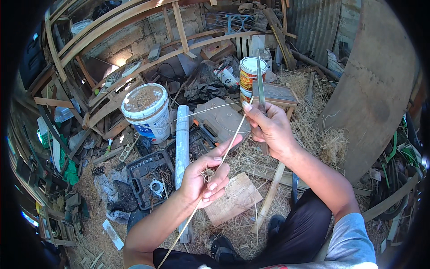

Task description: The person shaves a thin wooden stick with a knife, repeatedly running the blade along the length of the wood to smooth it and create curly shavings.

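Note:
My left hand (200,178) is closed around a thin pale strip of wood or bamboo (235,133), its index finger stretched along it. The strip slants from the lower edge up to my right hand (274,127). That hand grips a knife (259,74), its narrow blade pointing up and away. My right thumb lies by the strip's upper end, beside the blade; whether it pinches the strip is hard to tell. Thin shavings (255,201) lie below my hands, near a square wooden board (234,198) on the floor.
A white bucket (145,114) stands left, beside a long whitish post (182,143). An open toolbox (150,177) lies nearer. Paint cans (252,74) stand ahead, with straw-like shavings (309,116) right of them. A large brown panel (371,89) leans at right; wooden frames (107,27) fill the far left.

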`<state>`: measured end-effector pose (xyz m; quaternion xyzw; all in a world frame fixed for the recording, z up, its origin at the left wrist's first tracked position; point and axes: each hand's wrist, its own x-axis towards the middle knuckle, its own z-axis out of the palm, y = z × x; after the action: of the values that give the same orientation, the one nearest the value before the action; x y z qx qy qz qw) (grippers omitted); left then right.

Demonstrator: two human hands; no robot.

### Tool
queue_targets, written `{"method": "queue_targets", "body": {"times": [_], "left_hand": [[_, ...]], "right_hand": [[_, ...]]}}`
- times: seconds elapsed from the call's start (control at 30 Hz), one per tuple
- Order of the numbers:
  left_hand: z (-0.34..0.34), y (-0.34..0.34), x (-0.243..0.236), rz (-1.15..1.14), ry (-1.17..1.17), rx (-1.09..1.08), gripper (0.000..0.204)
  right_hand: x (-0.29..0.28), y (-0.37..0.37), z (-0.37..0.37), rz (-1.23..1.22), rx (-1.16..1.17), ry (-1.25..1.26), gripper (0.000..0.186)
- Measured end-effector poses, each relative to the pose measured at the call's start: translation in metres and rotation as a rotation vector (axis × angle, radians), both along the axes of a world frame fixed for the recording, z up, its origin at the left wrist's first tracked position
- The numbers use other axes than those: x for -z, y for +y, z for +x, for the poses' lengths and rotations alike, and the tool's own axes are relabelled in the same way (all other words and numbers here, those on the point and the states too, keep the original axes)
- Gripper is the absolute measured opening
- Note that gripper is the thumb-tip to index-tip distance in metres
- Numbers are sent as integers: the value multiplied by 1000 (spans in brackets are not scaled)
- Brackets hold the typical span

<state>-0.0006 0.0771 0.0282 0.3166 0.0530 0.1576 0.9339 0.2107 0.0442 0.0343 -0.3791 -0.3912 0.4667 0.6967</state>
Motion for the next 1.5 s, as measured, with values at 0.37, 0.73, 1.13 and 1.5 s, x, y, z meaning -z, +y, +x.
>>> {"method": "queue_targets", "body": {"times": [0.37, 0.73, 1.13, 1.5], "left_hand": [[2, -1, 1, 32, 56, -102, 62], [-8, -8, -7, 72, 72, -194, 61], [-25, -13, -23, 10, -15, -163, 66], [-22, -13, -20, 12, 9, -117, 62]], "right_hand": [[1, 1, -1, 16, 57, -32, 25], [14, -1, -18, 159, 301, -589, 44], [13, -22, -36, 578, 322, -1226, 25], [12, -25, -38, 594, 325, -1282, 25]]}}
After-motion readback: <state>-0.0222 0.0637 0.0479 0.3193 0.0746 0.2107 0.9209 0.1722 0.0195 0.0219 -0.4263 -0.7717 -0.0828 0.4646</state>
